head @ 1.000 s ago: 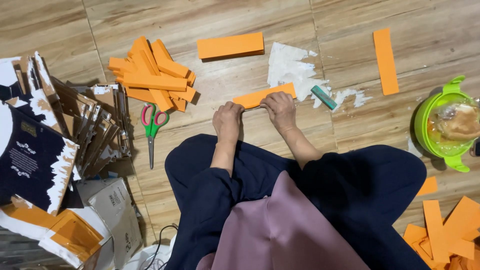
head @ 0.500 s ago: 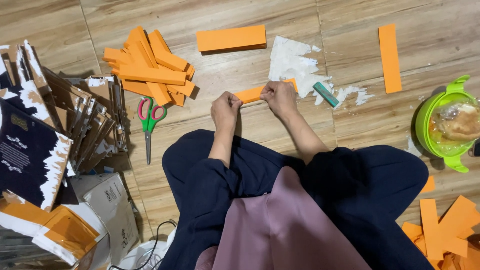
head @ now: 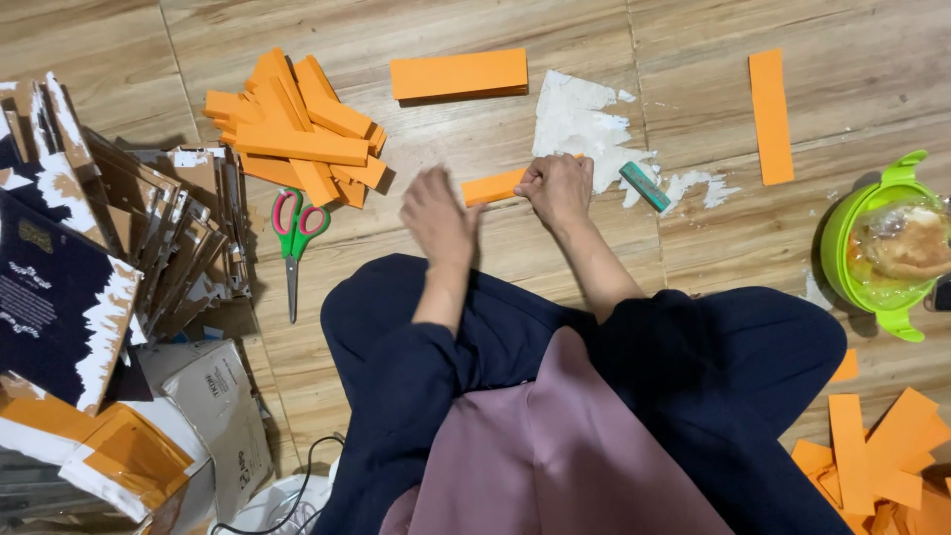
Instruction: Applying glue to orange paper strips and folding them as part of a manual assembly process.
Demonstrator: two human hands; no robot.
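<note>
Orange folded strip (head: 492, 186) lies on the wooden floor (head: 416, 30) just in front of the person's knees, its right end pinched under the curled fingers (head: 540, 178) of the right hand (head: 557, 188). Half a second ago both hands pressed it; now the left hand (head: 436, 213) has lifted off and is blurred just left of the strip, its fingers loosely spread and holding nothing.

Touching the right hand's far side is a patch of white torn paper (head: 575, 124), with a small green eraser-like block (head: 645, 186) just beside it. Farther out lie a flat orange stack (head: 458, 74), a heap of folded orange pieces (head: 297, 134) and red-and-green scissors (head: 294, 243) to the left. A single long orange strip (head: 771, 117) sits well to the right, near a green lidded bowl (head: 882, 248). Torn cardboard boxes (head: 109, 258) crowd the left edge, and orange offcuts (head: 882, 466) fill the lower right corner. Bare floor shows between the hands and the flat stack.
</note>
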